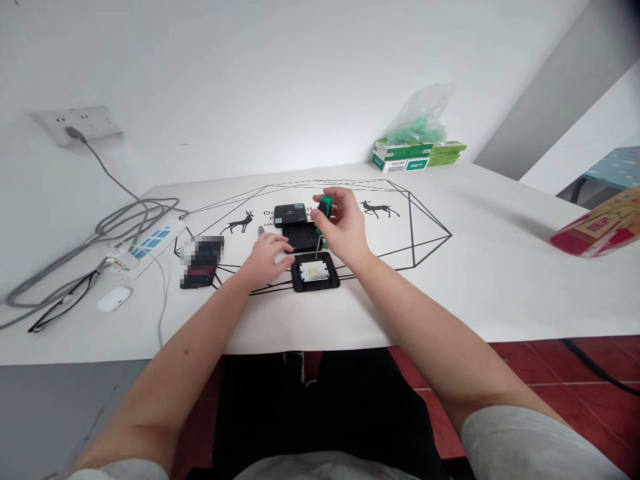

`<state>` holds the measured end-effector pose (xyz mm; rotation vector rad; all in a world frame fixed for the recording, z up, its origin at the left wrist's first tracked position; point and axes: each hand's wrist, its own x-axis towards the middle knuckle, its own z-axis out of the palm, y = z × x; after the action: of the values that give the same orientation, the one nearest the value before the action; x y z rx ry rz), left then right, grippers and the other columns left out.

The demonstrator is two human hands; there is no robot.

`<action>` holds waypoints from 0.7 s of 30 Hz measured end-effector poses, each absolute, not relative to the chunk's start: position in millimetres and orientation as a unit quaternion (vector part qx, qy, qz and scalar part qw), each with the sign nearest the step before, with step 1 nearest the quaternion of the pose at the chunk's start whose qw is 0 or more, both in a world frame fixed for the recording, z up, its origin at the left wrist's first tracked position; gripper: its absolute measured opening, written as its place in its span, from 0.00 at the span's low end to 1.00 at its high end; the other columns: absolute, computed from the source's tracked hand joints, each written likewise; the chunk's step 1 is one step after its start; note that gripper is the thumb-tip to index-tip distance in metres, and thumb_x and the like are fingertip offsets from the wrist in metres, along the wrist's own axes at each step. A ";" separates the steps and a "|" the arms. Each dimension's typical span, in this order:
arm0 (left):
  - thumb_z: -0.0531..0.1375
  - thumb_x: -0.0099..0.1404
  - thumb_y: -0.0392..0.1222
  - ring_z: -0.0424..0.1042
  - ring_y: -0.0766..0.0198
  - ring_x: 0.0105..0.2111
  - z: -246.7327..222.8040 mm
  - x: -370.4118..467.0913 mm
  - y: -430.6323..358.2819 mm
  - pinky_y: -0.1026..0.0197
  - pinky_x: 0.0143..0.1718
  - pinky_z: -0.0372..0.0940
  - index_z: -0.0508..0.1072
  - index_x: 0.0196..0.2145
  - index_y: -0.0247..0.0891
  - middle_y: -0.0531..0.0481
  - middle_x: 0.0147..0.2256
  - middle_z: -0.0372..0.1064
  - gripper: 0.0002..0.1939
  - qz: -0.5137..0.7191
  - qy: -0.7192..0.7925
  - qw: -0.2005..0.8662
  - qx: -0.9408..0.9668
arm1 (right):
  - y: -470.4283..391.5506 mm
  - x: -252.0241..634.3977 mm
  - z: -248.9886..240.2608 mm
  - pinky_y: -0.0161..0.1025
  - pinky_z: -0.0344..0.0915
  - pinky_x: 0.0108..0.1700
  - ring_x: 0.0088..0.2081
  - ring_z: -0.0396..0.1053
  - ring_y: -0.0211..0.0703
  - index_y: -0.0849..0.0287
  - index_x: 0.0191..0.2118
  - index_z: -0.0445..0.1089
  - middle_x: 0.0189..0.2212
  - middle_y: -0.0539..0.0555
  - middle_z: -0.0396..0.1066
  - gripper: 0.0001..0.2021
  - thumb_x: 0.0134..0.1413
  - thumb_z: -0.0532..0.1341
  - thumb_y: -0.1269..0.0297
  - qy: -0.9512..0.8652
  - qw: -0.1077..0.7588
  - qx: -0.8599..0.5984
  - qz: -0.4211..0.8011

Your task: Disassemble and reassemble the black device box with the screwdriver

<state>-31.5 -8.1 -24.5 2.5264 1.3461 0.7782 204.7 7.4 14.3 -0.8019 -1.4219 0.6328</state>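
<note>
While the right hand [345, 223] is closed around the green and black handle of a screwdriver [325, 205], the left hand [269, 259] lies low on the table [500, 280], its thumb and fingertips slightly apart at the upper left corner of an open black case [316, 289]. Whether those fingers pinch the case or only rest by it, I cannot tell. The two hands are apart, one on each side of the work. The screwdriver stands nearly upright, its thin shaft pointing down to the upper edge of the case; whether the tip touches anything is too small to tell. Inside the case sits a silvery plate [323, 268] with a gold-coloured square on it. Just beyond the case lies a black shell [297, 237], and behind that a flat black box [291, 214] with a pale label. To the left are a phone [203, 263], partly blurred out, a white power strip [150, 248] and a pair of glasses [65, 303]. Green and white boxes [403, 155] stand by the wall, with a clear plastic bag [423, 113] on top.
</note>
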 end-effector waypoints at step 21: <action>0.77 0.59 0.55 0.63 0.36 0.68 -15.8 -21.7 -19.4 0.30 0.72 0.60 0.81 0.40 0.43 0.39 0.64 0.72 0.19 0.190 0.436 0.116 0.872 | 1.4 201.1 12.6 0.53 0.78 0.47 0.38 0.77 0.49 0.48 0.57 0.71 0.52 0.55 0.82 0.18 0.64 0.66 0.54 -0.693 0.586 -0.362 0.210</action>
<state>-21.7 -19.4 -15.8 2.5548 1.2758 0.5571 201.1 1.4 12.6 -0.8449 -1.6163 0.4895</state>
